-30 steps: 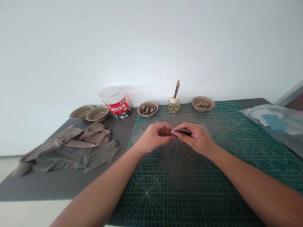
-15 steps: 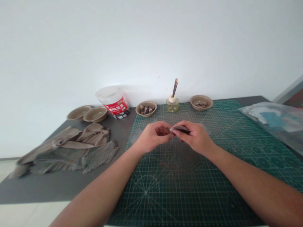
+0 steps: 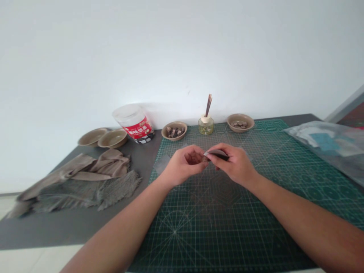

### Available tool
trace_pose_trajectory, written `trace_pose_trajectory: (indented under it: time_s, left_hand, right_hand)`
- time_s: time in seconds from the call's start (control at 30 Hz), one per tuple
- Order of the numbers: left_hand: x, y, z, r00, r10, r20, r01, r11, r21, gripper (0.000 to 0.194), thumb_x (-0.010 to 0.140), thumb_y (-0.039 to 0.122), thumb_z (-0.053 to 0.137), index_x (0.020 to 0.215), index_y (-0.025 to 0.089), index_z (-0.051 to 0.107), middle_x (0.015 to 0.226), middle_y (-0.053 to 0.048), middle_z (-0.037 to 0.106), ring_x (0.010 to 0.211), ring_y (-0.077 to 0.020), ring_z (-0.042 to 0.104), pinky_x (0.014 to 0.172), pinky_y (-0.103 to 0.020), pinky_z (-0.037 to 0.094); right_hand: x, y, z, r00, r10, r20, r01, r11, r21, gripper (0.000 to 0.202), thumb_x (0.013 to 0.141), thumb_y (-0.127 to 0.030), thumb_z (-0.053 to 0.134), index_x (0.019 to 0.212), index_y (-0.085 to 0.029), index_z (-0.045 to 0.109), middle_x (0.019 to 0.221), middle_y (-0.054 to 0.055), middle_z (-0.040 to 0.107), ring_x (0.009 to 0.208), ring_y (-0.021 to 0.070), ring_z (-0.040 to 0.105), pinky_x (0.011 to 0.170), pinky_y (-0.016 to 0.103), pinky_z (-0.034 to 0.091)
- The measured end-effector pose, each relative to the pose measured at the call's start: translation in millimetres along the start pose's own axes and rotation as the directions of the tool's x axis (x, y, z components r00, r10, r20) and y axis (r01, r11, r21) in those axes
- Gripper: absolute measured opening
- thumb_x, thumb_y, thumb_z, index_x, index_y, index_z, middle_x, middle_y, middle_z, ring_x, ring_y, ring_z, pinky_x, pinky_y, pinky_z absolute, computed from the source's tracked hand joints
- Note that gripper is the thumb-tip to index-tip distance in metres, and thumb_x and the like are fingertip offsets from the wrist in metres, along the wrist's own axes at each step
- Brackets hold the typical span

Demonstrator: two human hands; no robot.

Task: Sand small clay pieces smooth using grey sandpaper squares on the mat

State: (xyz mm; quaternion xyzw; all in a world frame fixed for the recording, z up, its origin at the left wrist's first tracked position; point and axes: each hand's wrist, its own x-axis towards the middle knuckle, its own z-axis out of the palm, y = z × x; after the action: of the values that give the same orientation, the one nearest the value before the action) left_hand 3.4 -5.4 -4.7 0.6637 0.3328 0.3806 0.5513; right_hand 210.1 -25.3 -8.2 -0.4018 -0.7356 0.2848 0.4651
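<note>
Mid-step, by my read. Thin dark flat piece, pale at its left end (image 3: 221,153), is between the two hands, above the green gridded cutting mat (image 3: 199,227) on the dark grey surface (image 3: 65,231). Right hand (image 3: 238,163) is closed on it, thumb on the near side, fingers behind. Left hand (image 3: 183,165) is curled, hollow palm, thumb and fingertips nearly meeting at the pale end; can't tell if they pinch it or only touch

Done: piece is picked up and within reach of both hands. Left: fingertip work at the pale end looks unfinished, piece not set down. Beyond the left hand, a round tan bowl (image 3: 174,138) holds dark and pinkish stones (image 3: 175,132); beyond the right hand, a matching tan bowl (image 3: 240,131) holds flatter brownish pieces (image 3: 239,124). Can't judge from these whether either lot is finished with

Hard to read: far face of the piece is behind the right fingers, material unclear. Left fingertips are small and soft-focus, might hide something tiny. Clear plastic sheet (image 3: 162,165) just beside the left hand is faint, partly covered by it. Well right of the right hand, a translucent plastic bag (image 3: 327,142) runs out of frame, contents blurred
</note>
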Motion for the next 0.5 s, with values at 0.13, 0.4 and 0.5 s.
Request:
trace_pose_trajectory:
  time_s: [0.13, 0.4, 0.5]
  left_hand:
    - [-0.4, 1.0, -0.4, 1.000, 0.006, 0.003, -0.006, 1.000, 0.016, 0.025, 0.077, 0.028, 0.080, 0.093, 0.014, 0.067, 0.071, 0.001, 0.062, 0.062, -0.0085, 0.053, 0.059, -0.021, 0.042]
    - [1.2, -3.1, -1.9, 1.000, 0.010, 0.006, -0.010, 0.999, 0.034, 0.023, 0.079, 0.028, 0.080, 0.092, 0.013, 0.068, 0.070, 0.001, 0.062, 0.062, -0.0088, 0.053, 0.058, -0.021, 0.042]
    - [1.4, -4.5, -2.7, 1.000, 0.025, 0.015, -0.026, 0.999, 0.025, 0.023, 0.079, 0.027, 0.080, 0.093, 0.013, 0.069, 0.073, 0.000, 0.063, 0.064, -0.0087, 0.054, 0.060, -0.021, 0.042]
  right_hand:
    - [-1.1, -3.0, 0.3, 0.997, -0.076, -0.031, 0.074, 0.995, -0.061, 0.010, 0.093, -0.030, 0.066, 0.100, -0.026, 0.072, 0.091, 0.001, 0.077, 0.078, 0.0179, 0.071, 0.072, 0.028, 0.054]
    - [-1.1, 0.3, 2.3, 0.993, -0.114, 0.030, 0.116, 0.991, -0.061, 0.011, 0.094, -0.026, 0.065, 0.101, -0.027, 0.074, 0.094, 0.000, 0.077, 0.080, 0.0169, 0.071, 0.074, 0.027, 0.053]
    - [-0.7, 2.4, 1.3, 0.996, -0.049, 0.077, 0.046, 0.998, 0.036, 0.012, 0.094, -0.030, 0.065, 0.102, -0.027, 0.075, 0.090, 0.000, 0.076, 0.068, 0.0150, 0.069, 0.065, 0.026, 0.053]
